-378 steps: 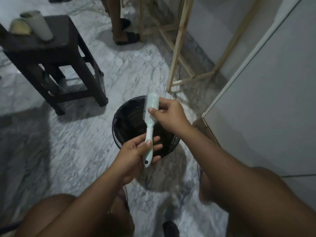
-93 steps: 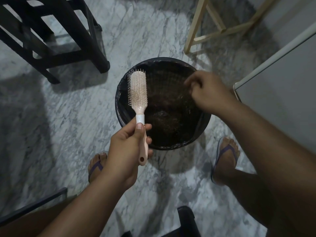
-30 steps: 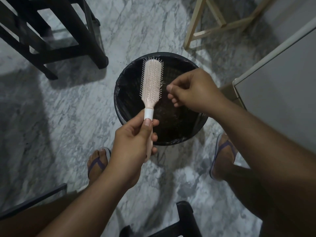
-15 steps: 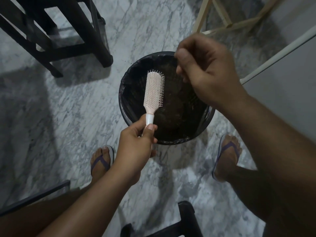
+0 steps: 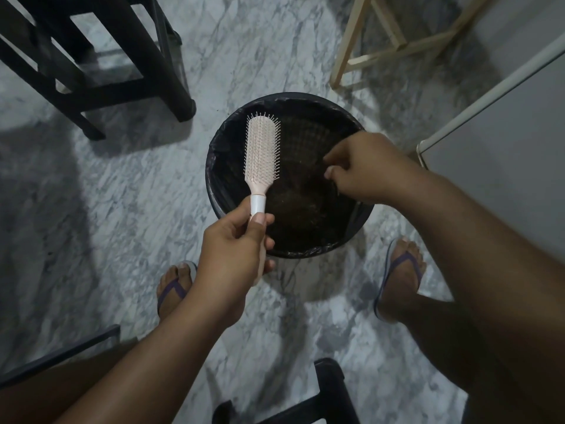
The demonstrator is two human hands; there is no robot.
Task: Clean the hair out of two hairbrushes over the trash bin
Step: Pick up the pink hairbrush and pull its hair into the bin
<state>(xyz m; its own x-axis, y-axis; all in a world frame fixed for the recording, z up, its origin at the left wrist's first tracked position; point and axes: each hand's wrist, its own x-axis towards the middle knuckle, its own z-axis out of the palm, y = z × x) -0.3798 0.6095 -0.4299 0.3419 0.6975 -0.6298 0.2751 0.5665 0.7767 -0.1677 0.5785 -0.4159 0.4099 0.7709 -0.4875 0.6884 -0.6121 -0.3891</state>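
The right hand (image 5: 363, 168) is dropping from twelve o'clock to three o'clock of the pink hairbrush (image 5: 262, 149), its grip pinched, contents unclear; any hair could be drifting past the trash bin (image 5: 220, 166). The left hand (image 5: 235, 249) is clasping the handle.

The scene is dimly lit — soft shadows are cast across the marble floor (image 5: 128, 191), the frame edges are bowed by wide-angle distortion.

You stand on a grey-veined marble floor (image 5: 128, 209). A round black trash bin (image 5: 220, 191), lined with a dark bag, rests on it directly ahead of you. A dark wooden stool (image 5: 128, 56) stands on the floor at the upper left, well apart from the bin. The feet of a pale wooden frame (image 5: 345, 56) rest at the upper right. Your sandalled feet (image 5: 172, 286) flank the bin's near side.
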